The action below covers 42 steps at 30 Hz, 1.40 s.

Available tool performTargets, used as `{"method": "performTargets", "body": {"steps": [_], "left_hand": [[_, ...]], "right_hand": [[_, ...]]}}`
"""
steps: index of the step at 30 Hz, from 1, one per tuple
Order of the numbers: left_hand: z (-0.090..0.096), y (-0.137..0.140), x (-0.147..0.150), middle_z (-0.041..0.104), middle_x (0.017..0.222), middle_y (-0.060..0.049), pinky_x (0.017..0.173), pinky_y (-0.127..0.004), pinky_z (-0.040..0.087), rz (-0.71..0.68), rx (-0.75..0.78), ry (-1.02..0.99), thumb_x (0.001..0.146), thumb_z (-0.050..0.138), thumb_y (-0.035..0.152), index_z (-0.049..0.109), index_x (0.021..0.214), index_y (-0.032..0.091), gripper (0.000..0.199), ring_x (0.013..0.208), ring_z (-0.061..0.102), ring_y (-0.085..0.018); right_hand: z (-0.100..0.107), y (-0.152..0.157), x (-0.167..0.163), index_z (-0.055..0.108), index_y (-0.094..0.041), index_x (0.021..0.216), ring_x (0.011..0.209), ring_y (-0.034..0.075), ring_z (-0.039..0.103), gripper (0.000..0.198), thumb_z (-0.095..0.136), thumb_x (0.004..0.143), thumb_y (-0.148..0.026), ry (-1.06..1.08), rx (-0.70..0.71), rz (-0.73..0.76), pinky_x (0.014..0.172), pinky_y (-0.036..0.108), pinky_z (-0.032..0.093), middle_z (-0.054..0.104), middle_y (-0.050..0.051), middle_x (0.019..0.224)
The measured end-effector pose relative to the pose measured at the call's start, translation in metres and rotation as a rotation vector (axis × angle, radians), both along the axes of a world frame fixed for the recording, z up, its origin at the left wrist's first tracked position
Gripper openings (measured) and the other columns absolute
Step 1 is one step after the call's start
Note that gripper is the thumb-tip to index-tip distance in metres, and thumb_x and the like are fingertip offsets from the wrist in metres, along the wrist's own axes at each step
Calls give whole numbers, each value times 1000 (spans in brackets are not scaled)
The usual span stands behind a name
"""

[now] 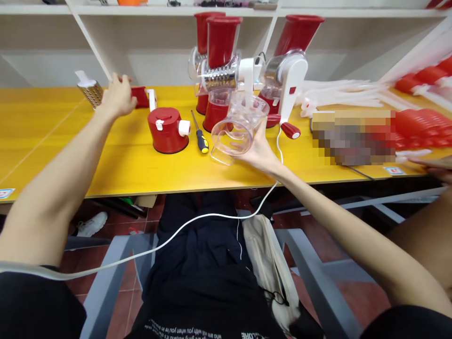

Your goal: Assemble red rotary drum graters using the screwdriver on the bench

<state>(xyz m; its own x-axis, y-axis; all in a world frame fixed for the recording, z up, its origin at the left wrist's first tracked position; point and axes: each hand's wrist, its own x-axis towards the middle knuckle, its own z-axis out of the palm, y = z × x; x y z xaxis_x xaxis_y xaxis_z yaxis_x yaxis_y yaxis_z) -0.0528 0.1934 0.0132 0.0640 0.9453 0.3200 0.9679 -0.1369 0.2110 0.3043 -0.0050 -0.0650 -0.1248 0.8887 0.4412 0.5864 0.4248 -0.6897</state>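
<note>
My right hand point(259, 150) grips a clear plastic grater housing point(243, 122) from beneath and holds it above the front part of the table. My left hand point(119, 96) is stretched out to the far left, its fingers apart and slightly bent. Just left of it stands a metal grater drum point(92, 92) with a white end. A red part with a white arm point(143, 97) lies close on its right. Between my hands are a red round base point(168, 130) with a white knob, and a screwdriver point(200, 136) with a black and yellow handle.
Three assembled drum graters point(223, 42) stand behind the clear housing. White plastic parts point(339, 94) and stacked red parts point(420, 127) lie at the right, beside a blurred patch. A white cable point(215, 215) hangs across my lap. Another person's hand point(438, 165) shows at the right edge.
</note>
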Motion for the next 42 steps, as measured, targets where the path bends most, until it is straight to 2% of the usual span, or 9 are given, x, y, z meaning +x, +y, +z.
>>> {"method": "performTargets", "body": {"steps": [5, 10, 15, 19, 22, 25, 30, 34, 42], "left_hand": [[-1, 42, -8, 39, 168, -10, 126, -63, 36, 21, -32, 174, 100, 65, 7, 35, 155, 7, 63, 154, 42, -34], [8, 62, -8, 60, 152, -19, 113, -64, 45, 50, -106, 291, 100, 66, 21, 58, 125, -12, 42, 147, 52, -35], [10, 57, -19, 71, 138, -15, 102, -62, 51, 81, -73, 349, 96, 55, 42, 72, 120, 1, 51, 140, 59, -35], [26, 17, -40, 77, 124, -12, 86, -57, 52, 96, -10, 440, 86, 29, 67, 73, 127, 11, 83, 130, 64, -40], [44, -52, -57, 74, 113, -8, 78, -53, 44, 149, 110, 430, 77, -6, 68, 70, 133, 10, 111, 125, 65, -38], [50, -138, -68, 69, 99, -3, 80, -45, 40, 22, 283, 334, 81, -11, 59, 73, 126, 6, 109, 115, 70, -26], [18, -228, -59, 78, 108, -2, 73, -24, 44, -324, 289, 391, 101, 28, 64, 81, 107, 23, 67, 85, 73, -15], [-6, -239, -33, 79, 99, -3, 59, -23, 37, -471, 247, 375, 106, 46, 44, 79, 109, 29, 37, 79, 70, -18], [-22, -214, -5, 75, 109, -7, 61, -30, 45, -575, 64, 245, 102, 52, 37, 77, 117, 27, 31, 81, 72, -23]], "right_hand": [[8, 0, 10, 0, -33, 163, 149, 24, 51, 132, 85, 67, -65, 169, -201, 201, 115, 54, 60, 17, 16, 173], [17, -3, 21, 15, -33, 164, 151, 28, 49, 132, 92, 60, -60, 250, -275, 297, 120, 52, 58, 28, 12, 170], [20, -5, 25, 25, -32, 160, 150, 27, 51, 124, 94, 59, -56, 310, -341, 351, 120, 52, 58, 44, 11, 160], [17, -7, 25, 23, -32, 159, 145, 26, 56, 122, 93, 61, -52, 327, -348, 340, 116, 51, 61, 45, 11, 158], [13, -9, 25, 25, -31, 157, 139, 24, 61, 118, 93, 62, -49, 325, -345, 361, 113, 50, 63, 50, 11, 154], [11, -12, 23, 28, -30, 155, 139, 23, 60, 113, 93, 64, -46, 326, -308, 406, 117, 50, 60, 51, 10, 153], [9, -18, 10, 21, -28, 157, 133, 24, 65, 115, 90, 68, -47, 341, -340, 386, 113, 54, 62, 55, 14, 148], [8, -20, -2, 21, -28, 157, 136, 24, 64, 115, 90, 68, -49, 358, -351, 400, 118, 53, 59, 50, 15, 154], [9, -28, -12, 6, -28, 165, 147, 24, 55, 129, 85, 70, -61, 248, -314, 359, 136, 55, 38, 44, 15, 160]]}}
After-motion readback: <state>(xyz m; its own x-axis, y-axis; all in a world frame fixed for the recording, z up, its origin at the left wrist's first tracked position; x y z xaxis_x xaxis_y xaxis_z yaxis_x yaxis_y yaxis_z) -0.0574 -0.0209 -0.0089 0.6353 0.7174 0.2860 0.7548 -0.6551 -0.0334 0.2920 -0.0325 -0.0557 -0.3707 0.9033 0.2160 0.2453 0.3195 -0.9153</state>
